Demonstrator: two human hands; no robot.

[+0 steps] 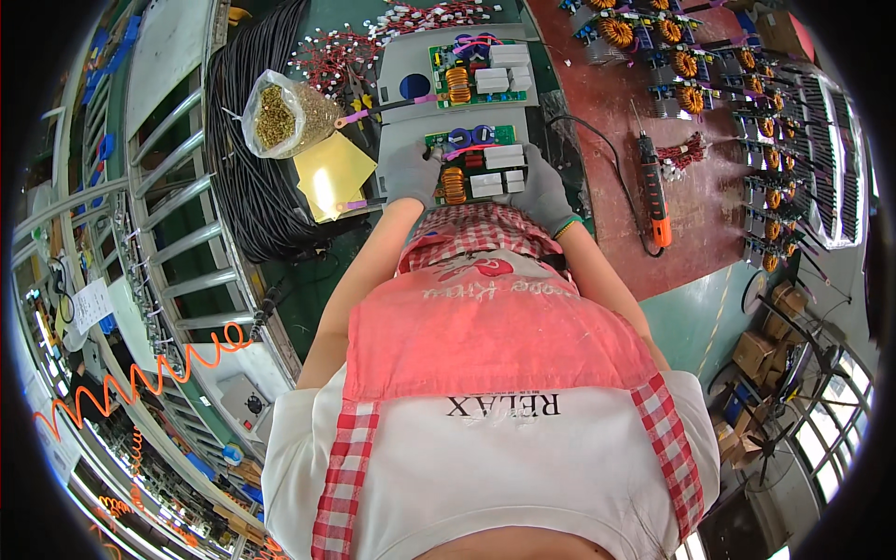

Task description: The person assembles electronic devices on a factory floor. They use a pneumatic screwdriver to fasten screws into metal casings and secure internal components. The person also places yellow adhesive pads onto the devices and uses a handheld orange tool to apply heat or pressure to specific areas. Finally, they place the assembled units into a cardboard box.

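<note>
Both my hands wear grey gloves and grip a green circuit board [478,162] by its opposite short sides. My left hand [413,175] is closed at its left edge, and my right hand [543,189] at its right edge. The board carries a copper-wound ring coil, white blocks and dark blue round parts. It is over a grey metal plate [397,140]; whether it touches the plate I cannot tell. Just beyond, a similar circuit board [481,75] lies on another grey plate [399,58]. Black leads [390,105] with purple ends stick out to the left of the plates.
To the left are a bag of brass-coloured screws [280,117], yellow sheets [336,175] and coiled black cable [245,187]. Red wires with white connectors [392,23] lie at the back. On the right rest an orange-black soldering iron [653,191] with its cord and several coil-bearing boards [691,67].
</note>
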